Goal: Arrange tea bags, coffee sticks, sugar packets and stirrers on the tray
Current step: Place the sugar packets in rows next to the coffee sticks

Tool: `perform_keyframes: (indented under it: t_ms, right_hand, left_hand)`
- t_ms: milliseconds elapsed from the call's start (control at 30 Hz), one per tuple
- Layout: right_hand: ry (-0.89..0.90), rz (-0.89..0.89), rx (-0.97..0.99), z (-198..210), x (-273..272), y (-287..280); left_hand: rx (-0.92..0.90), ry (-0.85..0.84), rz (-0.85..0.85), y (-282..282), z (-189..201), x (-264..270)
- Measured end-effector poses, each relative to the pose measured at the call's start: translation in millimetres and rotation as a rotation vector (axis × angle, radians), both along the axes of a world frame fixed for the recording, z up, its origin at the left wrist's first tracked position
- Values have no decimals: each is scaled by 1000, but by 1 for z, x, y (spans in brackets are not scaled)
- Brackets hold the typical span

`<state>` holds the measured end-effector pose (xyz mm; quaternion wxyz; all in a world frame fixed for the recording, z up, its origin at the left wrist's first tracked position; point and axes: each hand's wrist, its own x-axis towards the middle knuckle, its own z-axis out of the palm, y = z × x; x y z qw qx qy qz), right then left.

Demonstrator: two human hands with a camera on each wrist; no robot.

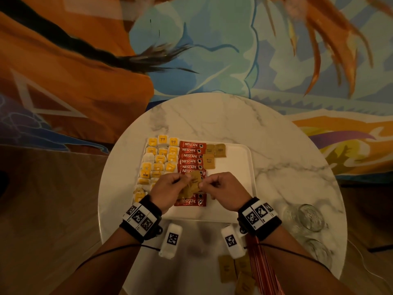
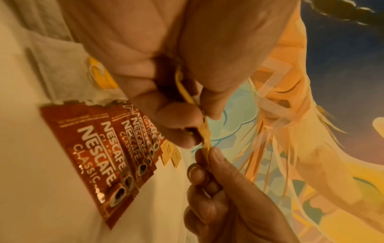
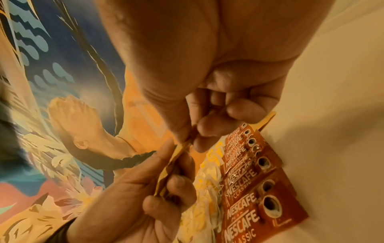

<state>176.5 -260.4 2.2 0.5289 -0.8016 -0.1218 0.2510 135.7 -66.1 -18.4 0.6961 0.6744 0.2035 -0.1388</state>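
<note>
Two hands (image 1: pixel 170 188) (image 1: pixel 221 189) pinch brown sugar packets (image 1: pixel 192 185) between clamped fingers, long axis tilted upright.

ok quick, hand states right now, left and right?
Left hand: grips a small stack of brown sugar packets.
Right hand: pinches the edge of one packet in that stack.

Between my left hand (image 1: pixel 168 190) and right hand (image 1: pixel 221 191) I pinch brown sugar packets (image 1: pixel 192 185) of matt kraft-looking paper. The Nescafé coffee sticks (image 1: pixel 191 158) are glossy red foil with bright glints; the tea bags (image 1: pixel 158 160) are thin, fibrous white paper with yellow paper tags. The tray (image 1: pixel 238 167) looks smooth, matt white, the table (image 1: pixel 212 120) polished marble-patterned, the glass mugs (image 1: pixel 306 218) clear, my wristbands (image 1: pixel 141 218) black cloth.
</note>
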Motion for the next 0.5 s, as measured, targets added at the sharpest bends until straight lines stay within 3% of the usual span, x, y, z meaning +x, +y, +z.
perform_keyframes:
  t_ms: [167,500]
  right_hand:
    - [4,-84,18,-4,-3,-2]
    - [12,-101,31,-13,-4,-5]
  left_hand:
    - [12,-5,-113,-3,5,-3]
    - [66,-5,-160,-5,9,-4]
